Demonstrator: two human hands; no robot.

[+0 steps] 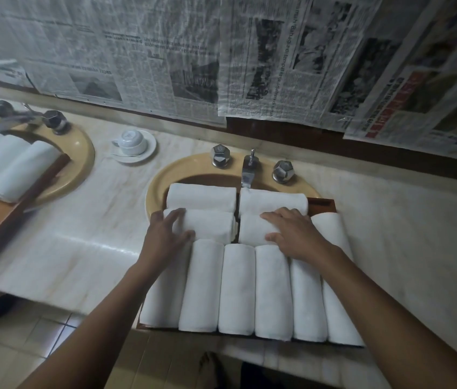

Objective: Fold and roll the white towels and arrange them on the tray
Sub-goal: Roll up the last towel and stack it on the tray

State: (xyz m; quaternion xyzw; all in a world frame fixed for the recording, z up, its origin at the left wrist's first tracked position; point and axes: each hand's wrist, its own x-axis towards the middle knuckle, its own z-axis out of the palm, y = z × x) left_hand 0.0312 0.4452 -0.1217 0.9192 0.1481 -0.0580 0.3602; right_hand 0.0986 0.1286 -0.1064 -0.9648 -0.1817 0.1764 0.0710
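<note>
On the tray [323,204], the left hand [165,234] and right hand [294,237] press spread-fingered, unclenched, on the crosswise towel rolls [212,226], likely nudging them snug.

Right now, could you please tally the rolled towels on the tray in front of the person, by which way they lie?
Crosswise rolls, at the back: 4
Lengthwise rolls, at the front: 6
Total: 10

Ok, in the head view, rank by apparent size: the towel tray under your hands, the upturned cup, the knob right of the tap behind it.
1. tray, clearly largest.
2. cup.
3. knob, slightly smaller-looking; the cup sits farther from the camera, so this pair is unsure.
</note>
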